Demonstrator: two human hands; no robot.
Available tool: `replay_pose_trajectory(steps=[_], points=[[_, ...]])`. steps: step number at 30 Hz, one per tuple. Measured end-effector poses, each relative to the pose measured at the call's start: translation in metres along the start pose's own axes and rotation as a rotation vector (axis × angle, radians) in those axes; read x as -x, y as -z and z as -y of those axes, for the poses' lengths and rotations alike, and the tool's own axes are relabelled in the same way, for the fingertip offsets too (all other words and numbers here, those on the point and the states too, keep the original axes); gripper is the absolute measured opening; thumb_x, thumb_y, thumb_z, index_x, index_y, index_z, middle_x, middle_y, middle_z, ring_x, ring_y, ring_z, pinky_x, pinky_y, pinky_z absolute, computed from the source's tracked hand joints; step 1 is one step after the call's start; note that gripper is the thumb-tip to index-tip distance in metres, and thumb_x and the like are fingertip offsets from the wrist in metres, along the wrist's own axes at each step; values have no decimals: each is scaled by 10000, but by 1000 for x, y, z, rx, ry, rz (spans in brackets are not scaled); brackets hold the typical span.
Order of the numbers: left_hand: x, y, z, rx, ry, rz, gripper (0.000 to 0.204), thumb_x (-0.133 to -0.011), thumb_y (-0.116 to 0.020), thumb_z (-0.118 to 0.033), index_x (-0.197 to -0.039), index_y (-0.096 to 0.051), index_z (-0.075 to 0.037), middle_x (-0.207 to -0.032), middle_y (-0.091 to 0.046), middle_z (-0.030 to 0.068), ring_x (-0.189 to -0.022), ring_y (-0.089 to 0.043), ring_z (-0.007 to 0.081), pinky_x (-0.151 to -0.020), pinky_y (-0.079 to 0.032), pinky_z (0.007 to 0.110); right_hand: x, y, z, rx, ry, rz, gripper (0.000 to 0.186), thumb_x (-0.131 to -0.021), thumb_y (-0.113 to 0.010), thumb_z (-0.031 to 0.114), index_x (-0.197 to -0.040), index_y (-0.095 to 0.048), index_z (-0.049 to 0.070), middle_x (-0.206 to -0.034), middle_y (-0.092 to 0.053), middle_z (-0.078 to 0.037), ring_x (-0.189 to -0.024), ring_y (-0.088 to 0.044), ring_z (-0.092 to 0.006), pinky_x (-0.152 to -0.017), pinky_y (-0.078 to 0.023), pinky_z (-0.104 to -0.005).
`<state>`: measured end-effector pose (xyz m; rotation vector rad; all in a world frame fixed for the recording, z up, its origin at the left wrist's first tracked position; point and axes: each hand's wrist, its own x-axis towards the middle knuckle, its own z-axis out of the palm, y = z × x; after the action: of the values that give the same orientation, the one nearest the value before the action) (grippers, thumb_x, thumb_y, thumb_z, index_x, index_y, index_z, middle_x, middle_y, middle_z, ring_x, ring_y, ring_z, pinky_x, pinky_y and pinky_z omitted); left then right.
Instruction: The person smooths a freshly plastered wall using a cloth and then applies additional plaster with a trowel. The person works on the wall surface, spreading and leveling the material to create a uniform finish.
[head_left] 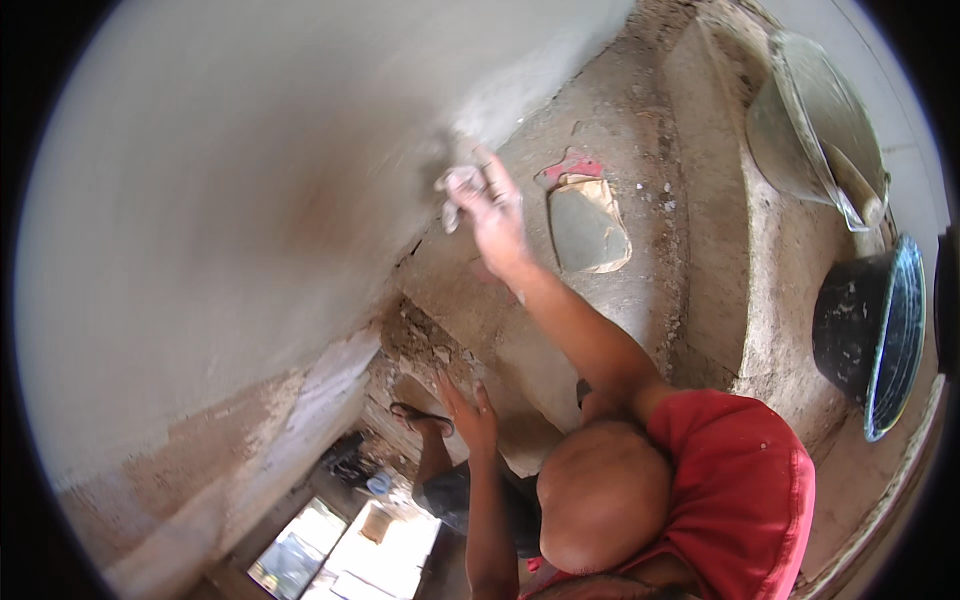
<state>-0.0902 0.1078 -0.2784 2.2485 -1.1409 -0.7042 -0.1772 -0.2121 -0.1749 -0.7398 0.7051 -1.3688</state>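
My right hand (490,205) is raised at the grey plastered wall (220,150), fingers closed around a crumpled whitish piece (453,200), cloth or paper, I cannot tell which; whether it touches the wall is unclear. My left hand (465,410) hangs lower, empty, fingers apart and stretched out, above the dusty floor near my sandalled foot (415,418). Right of my right hand, a grey squarish sheet with torn tan paper edges (588,228) lies on the floor beside a red-pink patch (570,165).
At the right stand a grey bucket (785,130) with a long pale object (850,185) inside, and a black, paint-spattered basin (855,330). A concrete ledge (710,250) runs beside them. Debris (420,335) lies along the wall's foot. A bright opening (300,540) shows at lower left.
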Motion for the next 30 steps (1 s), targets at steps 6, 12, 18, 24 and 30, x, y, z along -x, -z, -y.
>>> replay_pose_trajectory(steps=[6,12,18,24,30], points=[[7,-6,-2,-56,-21,63,735,-1038,-626,-222,-1630,-265,21,-1721,-209,264,-1584,-222,453,-1279,-208,508,-64,49,44,137,179,-274,643,-1001,-621,56,-1614,-435,110,-938,-625,16,-686,-571,-86,-610,-508,-244],[-3,-9,-20,-47,-67,75,746,-1035,-624,-220,-1641,-250,1,-1720,-213,263,-1582,-217,460,-1280,-202,509,-125,34,91,633,530,-405,655,-1013,-623,179,-1628,-402,143,-1323,-585,-166,-1286,-541,-300,-1143,-414,-420],[-16,-15,-35,-73,-110,64,754,-1025,-633,-219,-1639,-255,3,-1715,-222,271,-1582,-220,459,-1277,-198,528,-167,26,107,706,451,-435,686,-1030,-624,247,-1658,-349,226,-1380,-452,-184,-1291,-489,-358,-1130,-412,-461],[-44,22,-88,-191,-337,-6,745,-1039,-615,-254,-1640,-260,6,-1715,-218,278,-1587,-204,467,-1277,-174,561,-177,30,109,738,474,-428,708,-1035,-632,321,-1669,-325,248,-1330,-444,-201,-1244,-489,-364,-1111,-417,-461],[-155,172,-224,-638,-796,-551,766,-1061,-567,-435,-1655,-279,-46,-1734,-197,228,-1607,-159,432,-1283,-124,642,-181,26,104,769,497,-455,675,-1042,-618,354,-1655,-361,241,-1336,-437,-219,-1234,-484,-386,-1101,-422,-488]])
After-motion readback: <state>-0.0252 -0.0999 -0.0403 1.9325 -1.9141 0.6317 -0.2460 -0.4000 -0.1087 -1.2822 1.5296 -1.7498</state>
